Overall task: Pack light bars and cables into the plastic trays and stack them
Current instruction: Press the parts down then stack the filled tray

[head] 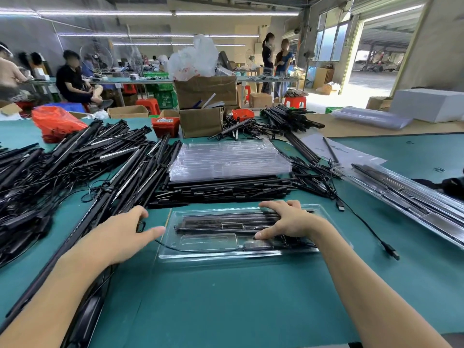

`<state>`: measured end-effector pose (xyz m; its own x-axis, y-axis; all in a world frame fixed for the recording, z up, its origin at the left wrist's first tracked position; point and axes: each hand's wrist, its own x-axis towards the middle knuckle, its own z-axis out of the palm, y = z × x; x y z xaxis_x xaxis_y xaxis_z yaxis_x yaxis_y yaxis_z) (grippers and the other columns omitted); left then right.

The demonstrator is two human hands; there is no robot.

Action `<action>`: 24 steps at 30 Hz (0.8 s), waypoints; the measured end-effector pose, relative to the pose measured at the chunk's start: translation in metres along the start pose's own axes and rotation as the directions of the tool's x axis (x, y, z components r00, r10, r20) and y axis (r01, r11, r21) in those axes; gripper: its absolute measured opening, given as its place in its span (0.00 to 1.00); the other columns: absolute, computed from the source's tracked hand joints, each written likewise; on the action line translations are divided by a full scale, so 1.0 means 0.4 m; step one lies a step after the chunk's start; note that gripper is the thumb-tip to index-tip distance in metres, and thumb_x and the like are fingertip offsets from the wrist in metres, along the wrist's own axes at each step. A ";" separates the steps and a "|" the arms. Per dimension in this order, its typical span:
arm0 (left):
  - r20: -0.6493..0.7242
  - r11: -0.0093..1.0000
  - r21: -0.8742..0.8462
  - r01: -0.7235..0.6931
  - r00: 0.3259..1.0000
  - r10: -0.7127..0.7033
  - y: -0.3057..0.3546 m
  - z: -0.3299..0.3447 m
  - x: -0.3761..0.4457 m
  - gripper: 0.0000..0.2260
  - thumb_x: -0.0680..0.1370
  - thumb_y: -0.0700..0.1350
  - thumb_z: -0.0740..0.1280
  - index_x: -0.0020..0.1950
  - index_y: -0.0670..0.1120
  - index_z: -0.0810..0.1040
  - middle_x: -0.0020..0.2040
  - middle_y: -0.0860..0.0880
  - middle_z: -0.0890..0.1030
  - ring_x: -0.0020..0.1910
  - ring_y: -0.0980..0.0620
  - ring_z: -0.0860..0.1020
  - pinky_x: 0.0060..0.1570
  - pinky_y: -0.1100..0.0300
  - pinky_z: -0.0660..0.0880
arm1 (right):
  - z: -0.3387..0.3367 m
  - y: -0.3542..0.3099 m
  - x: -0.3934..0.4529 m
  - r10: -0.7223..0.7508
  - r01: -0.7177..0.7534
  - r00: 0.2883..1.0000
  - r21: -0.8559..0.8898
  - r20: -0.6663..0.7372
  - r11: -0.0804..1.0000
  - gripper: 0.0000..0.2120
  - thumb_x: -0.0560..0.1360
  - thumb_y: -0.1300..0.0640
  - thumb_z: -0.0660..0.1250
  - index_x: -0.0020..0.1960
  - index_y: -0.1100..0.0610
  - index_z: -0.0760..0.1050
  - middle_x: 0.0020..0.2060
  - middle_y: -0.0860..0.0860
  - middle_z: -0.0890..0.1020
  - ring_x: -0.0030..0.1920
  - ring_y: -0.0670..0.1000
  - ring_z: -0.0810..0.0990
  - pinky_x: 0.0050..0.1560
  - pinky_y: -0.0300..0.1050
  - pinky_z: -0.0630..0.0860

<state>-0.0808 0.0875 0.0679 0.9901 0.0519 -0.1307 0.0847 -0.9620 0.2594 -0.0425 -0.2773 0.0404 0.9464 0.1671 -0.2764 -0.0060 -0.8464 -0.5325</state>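
Note:
A clear plastic tray (pixel 200 254) lies on the green mat in front of me, holding black light bars (pixel 218 223) and a black cable (pixel 190 250). My right hand (pixel 288 221) rests on the tray's right half, fingers spread, thumb pressing down on the cable area. My left hand (pixel 128 233) hovers at the tray's left end, fingers reaching over loose bars (pixel 120 189); whether it holds something is unclear. A stack of empty clear trays (pixel 226 159) sits behind, on top of more bars.
Heaps of loose black bars and cables (pixel 62 162) cover the left side. Filled trays (pixel 411 194) lie stacked at the right. A USB cable (pixel 371 232) trails right of the tray. Cardboard boxes (pixel 200 121) and red bins (pixel 165 126) stand at the back. People sit and stand further off.

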 end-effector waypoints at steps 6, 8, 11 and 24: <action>0.212 0.980 0.012 -0.197 0.958 0.190 0.043 0.031 -0.052 0.49 0.56 0.74 0.75 0.71 0.73 0.53 0.66 0.52 0.58 0.63 0.50 0.71 0.66 0.51 0.72 | 0.008 0.002 -0.001 0.013 -0.010 0.998 0.055 -0.055 0.998 0.50 0.63 0.35 0.79 0.78 0.40 0.57 0.74 0.50 0.60 0.77 0.55 0.49 0.78 0.59 0.53; 0.161 0.981 0.017 -0.194 0.969 0.189 0.044 0.034 -0.048 0.44 0.60 0.71 0.76 0.71 0.68 0.59 0.62 0.56 0.64 0.55 0.54 0.76 0.60 0.54 0.74 | 0.009 0.003 -0.003 0.007 -0.002 0.998 0.067 -0.063 0.998 0.50 0.63 0.35 0.79 0.78 0.41 0.58 0.73 0.51 0.61 0.77 0.55 0.50 0.77 0.60 0.54; 0.094 0.986 -0.006 -0.167 0.981 0.167 0.032 0.043 -0.036 0.44 0.62 0.69 0.76 0.73 0.59 0.63 0.66 0.58 0.70 0.62 0.54 0.76 0.63 0.56 0.72 | 0.005 0.006 -0.005 -0.013 0.021 0.997 0.103 -0.078 0.994 0.43 0.68 0.36 0.76 0.76 0.43 0.62 0.73 0.52 0.63 0.77 0.54 0.49 0.76 0.59 0.55; 0.399 0.515 -0.809 0.283 0.908 0.129 0.037 0.053 -0.021 0.34 0.63 0.57 0.79 0.65 0.47 0.74 0.54 0.43 0.86 0.49 0.42 0.86 0.25 0.64 0.72 | 0.012 -0.007 -0.018 0.001 0.017 0.992 0.142 -0.122 0.990 0.37 0.71 0.39 0.74 0.76 0.44 0.64 0.73 0.54 0.62 0.77 0.56 0.50 0.76 0.60 0.55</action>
<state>-0.0903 0.0670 0.0525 0.8647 -0.1840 -0.4673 0.4145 -0.2639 0.8709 -0.0510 -0.2738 0.0400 0.9788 0.1033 -0.1768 -0.0360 -0.7630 -0.6454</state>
